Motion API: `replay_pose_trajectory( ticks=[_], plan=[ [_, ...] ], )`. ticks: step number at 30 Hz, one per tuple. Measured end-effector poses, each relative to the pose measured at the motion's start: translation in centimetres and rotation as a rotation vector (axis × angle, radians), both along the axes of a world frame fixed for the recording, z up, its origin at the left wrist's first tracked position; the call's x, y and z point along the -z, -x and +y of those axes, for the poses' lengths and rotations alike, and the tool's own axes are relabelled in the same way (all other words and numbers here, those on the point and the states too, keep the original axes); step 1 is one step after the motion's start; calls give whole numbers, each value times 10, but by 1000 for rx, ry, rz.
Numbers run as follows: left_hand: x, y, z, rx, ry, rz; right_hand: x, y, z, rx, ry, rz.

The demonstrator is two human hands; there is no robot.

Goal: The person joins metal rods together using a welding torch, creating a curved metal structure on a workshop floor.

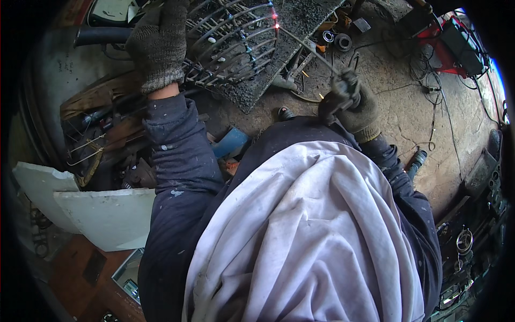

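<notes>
My right hand, in a dark work glove, is closed around a welding electrode holder. A long thin electrode runs from it up and left to a curved metal rod grille. Where the tip meets the grille's right edge, two spots glow red and white. My left hand, in a brown knitted glove, is at the grille's left side, beside a dark bar. Its fingertips lie near the upper edge, and what they hold, if anything, is hidden.
Under the grille is a grit-covered dark worktable. A red and black machine with loose cables stands far right. White boards and scrap lie left. Round metal parts sit on the floor past the table.
</notes>
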State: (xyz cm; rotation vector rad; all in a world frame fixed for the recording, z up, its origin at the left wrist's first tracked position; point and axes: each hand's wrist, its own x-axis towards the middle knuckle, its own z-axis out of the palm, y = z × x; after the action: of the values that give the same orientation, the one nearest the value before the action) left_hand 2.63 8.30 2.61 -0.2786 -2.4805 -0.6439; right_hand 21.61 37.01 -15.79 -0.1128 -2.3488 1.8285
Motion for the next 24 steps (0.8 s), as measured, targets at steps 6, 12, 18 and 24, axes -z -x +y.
replay_pose_trajectory(
  ticks=[6,12,18,24],
  plan=[
    [5,3,2,-28,11,-60,-3,2,17,-82,220,-173],
    [4,-1,8,1,-79,-87,10,0,17,-111,347,-255],
    [6,6,-3,45,117,53,-15,3,10,-58,263,-105],
    [4,3,-1,-11,-17,-76,-22,4,7,-61,-384,97]
  ],
)
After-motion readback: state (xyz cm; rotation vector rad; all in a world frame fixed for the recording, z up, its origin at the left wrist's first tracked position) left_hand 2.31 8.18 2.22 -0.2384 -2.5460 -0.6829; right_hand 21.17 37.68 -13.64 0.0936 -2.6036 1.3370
